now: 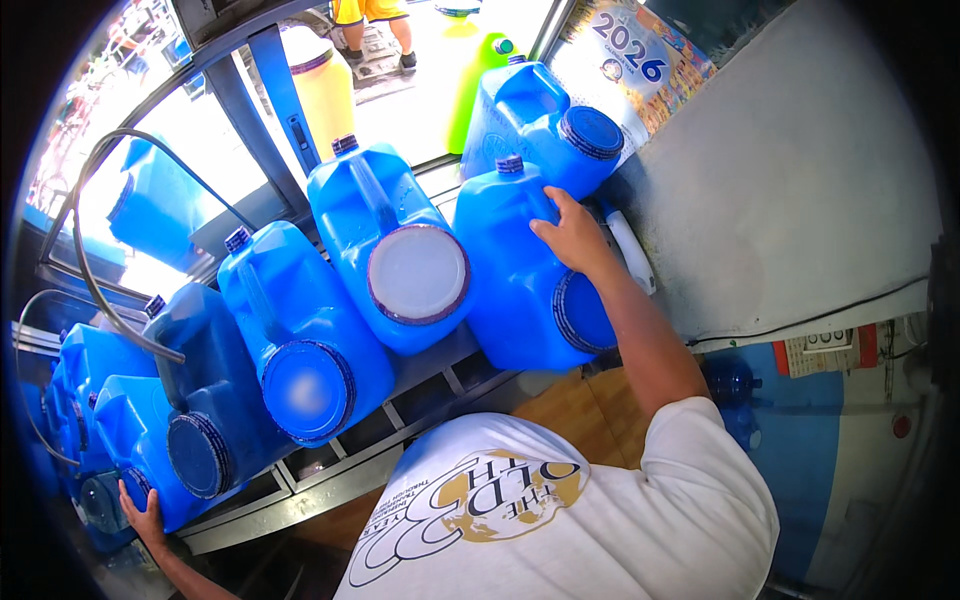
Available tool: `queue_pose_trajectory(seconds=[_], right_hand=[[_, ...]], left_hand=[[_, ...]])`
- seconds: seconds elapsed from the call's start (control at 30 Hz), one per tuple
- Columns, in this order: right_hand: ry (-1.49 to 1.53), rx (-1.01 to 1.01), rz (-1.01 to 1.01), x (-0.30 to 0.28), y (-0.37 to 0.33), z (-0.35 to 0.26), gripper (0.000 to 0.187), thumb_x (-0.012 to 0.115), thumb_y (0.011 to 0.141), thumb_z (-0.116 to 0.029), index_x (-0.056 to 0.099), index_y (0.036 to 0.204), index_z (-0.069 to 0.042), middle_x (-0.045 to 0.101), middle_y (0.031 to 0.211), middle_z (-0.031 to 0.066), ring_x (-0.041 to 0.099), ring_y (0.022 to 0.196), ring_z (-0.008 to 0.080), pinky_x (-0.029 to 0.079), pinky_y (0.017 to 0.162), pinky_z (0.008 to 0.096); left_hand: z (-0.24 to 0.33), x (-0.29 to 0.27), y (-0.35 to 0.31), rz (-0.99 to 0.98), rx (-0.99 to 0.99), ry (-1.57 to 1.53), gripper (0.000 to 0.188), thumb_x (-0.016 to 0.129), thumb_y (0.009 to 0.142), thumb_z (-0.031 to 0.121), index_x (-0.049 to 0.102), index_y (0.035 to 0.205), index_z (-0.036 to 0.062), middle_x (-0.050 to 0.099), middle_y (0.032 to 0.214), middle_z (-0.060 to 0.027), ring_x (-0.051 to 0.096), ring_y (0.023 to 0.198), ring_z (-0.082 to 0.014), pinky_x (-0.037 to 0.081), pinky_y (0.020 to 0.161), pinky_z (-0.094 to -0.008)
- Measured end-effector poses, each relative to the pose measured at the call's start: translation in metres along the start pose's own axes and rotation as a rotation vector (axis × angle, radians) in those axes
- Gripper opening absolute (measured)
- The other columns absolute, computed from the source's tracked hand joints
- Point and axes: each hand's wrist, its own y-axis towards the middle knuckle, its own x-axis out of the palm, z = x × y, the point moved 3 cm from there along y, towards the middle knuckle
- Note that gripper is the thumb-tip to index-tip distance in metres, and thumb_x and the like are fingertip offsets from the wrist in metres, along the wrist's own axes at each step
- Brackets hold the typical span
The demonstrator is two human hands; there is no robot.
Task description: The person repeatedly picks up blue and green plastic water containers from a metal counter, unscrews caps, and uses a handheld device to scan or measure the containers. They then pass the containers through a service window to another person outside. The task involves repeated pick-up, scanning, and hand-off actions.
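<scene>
My right hand (pixel 575 235) comes over a blue water jug (pixel 490 260) with a dark blue round lid. Its thumb and forefinger lie on either side of the jug's moulded handle, apparently gripping it; the other fingers are partly hidden. Far to the left, my left hand (pixel 145 512) rests with spread fingers against another blue jug (pixel 130 410). Between my hands stand a jug with a white lid (pixel 418 272), one with a blue lid (pixel 307 392) and a darker, shaded jug (pixel 205 350). A further blue jug (pixel 515 105) is beyond my right hand.
The jugs line a metal rack (pixel 340 460) below a window opening. A grey hose (pixel 80 240) arches over the left jugs. Outside are a yellow container (pixel 325 95), a yellow-green one (pixel 478 85) and a person's legs (pixel 372 25). A wall (pixel 800 180) bounds the right side.
</scene>
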Motion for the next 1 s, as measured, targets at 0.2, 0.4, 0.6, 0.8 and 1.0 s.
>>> queue_pose_trajectory(seconds=[0.2,0.4,0.6,0.8,1.0], right_hand=[[0.005,-0.11,-0.024,0.02,0.098,-0.012,0.065,0.066,0.087,-0.033,0.048,0.142,-0.004,0.055,0.139,0.0248,0.055,0.126,0.042,0.043,0.107,0.0471],[-0.01,-0.223,0.036,0.048,0.204,-0.048,0.066,0.067,0.084,-0.036,0.051,0.138,-0.002,0.057,0.135,0.0263,0.055,0.125,0.0417,0.044,0.106,0.0466],[-0.074,-0.097,-0.012,0.075,0.307,-0.096,0.072,0.067,0.085,-0.043,0.048,0.145,-0.008,0.05,0.147,0.0189,0.048,0.135,0.035,0.038,0.113,0.0418],[-0.402,-0.261,-0.09,0.107,0.435,-0.136,0.071,0.057,0.094,-0.048,0.04,0.152,-0.012,0.037,0.158,0.0128,0.034,0.145,0.0321,0.027,0.12,0.042],[-0.427,-0.417,0.108,0.13,0.529,-0.178,0.063,0.059,0.092,-0.05,0.05,0.144,-0.014,0.048,0.149,0.0133,0.041,0.14,0.0321,0.034,0.115,0.0446]], left_hand=[[0.007,-0.005,-0.003,-0.02,-0.045,-0.063,0.087,0.077,0.08,0.043,0.038,0.153,0.0129,0.037,0.153,-0.0245,0.036,0.141,-0.0401,0.03,0.116,-0.0487],[0.013,-0.021,-0.024,0.011,-0.441,0.274,0.101,0.076,0.077,0.063,0.038,0.152,0.006,0.039,0.152,-0.027,0.039,0.14,-0.0411,0.032,0.115,-0.0474],[0.023,-0.004,-0.045,0.047,-0.574,0.167,0.1,0.068,0.083,0.068,0.038,0.15,0.0013,0.041,0.15,-0.0268,0.039,0.14,-0.0391,0.032,0.115,-0.0456],[0.035,-0.003,-0.054,0.105,-0.629,0.123,0.095,0.066,0.086,0.064,0.036,0.151,0.0009,0.037,0.153,-0.0266,0.038,0.141,-0.039,0.031,0.116,-0.0447],[0.021,-0.003,-0.06,0.1,-0.596,0.169,0.092,0.066,0.089,0.059,0.036,0.15,-0.0025,0.038,0.152,-0.0277,0.038,0.14,-0.0398,0.029,0.116,-0.0433]])
